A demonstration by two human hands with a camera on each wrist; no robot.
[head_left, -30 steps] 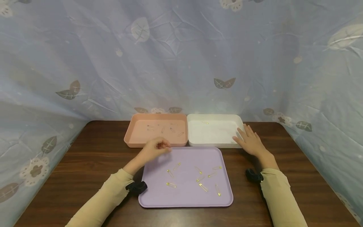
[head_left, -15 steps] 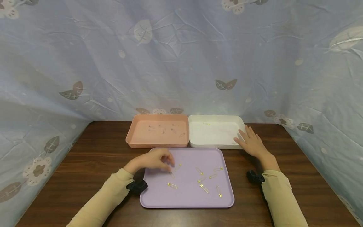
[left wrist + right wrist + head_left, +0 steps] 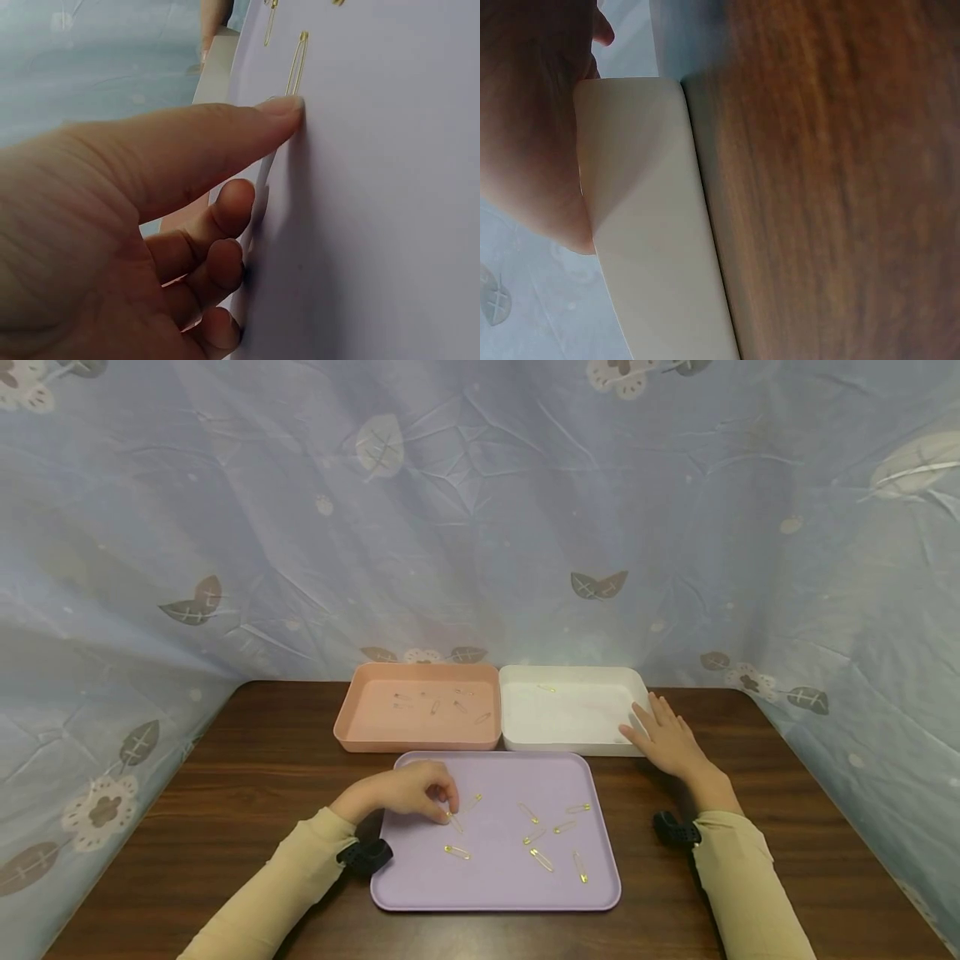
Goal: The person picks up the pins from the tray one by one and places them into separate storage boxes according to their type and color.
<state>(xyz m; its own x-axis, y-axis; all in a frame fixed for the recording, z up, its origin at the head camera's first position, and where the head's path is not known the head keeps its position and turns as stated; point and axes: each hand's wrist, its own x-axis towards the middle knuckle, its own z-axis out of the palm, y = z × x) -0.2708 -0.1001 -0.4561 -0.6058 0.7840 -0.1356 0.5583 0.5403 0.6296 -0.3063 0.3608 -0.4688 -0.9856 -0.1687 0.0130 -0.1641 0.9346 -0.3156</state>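
My left hand (image 3: pixel 417 788) is low over the lavender tray (image 3: pixel 510 897), fingers bent. Its thumb and fingertips are at a gold safety pin (image 3: pixel 456 823). In the left wrist view the thumb (image 3: pixel 225 142) reaches down to the tray, with a gap between it and the curled fingertips; a safety pin (image 3: pixel 298 64) shows just beyond the thumb tip. More gold safety pins, such as one pin (image 3: pixel 457 852), lie scattered on the tray. My right hand (image 3: pixel 666 739) rests with spread fingers on the right rim of the white tray (image 3: pixel 570 748), whose side wall (image 3: pixel 649 195) fills the right wrist view.
Behind the lavender tray stands a pink tray (image 3: pixel 416 746) holding several small safety pins. The white tray beside it holds one gold safety pin (image 3: pixel 547 688). All stand on a dark wooden table (image 3: pixel 247 793), with a patterned curtain (image 3: pixel 480 527) behind.
My left hand has come down from the lavender tray's back left edge, near the pink tray, to a gold safety pin on the tray. My right hand stays on the white tray's rim.
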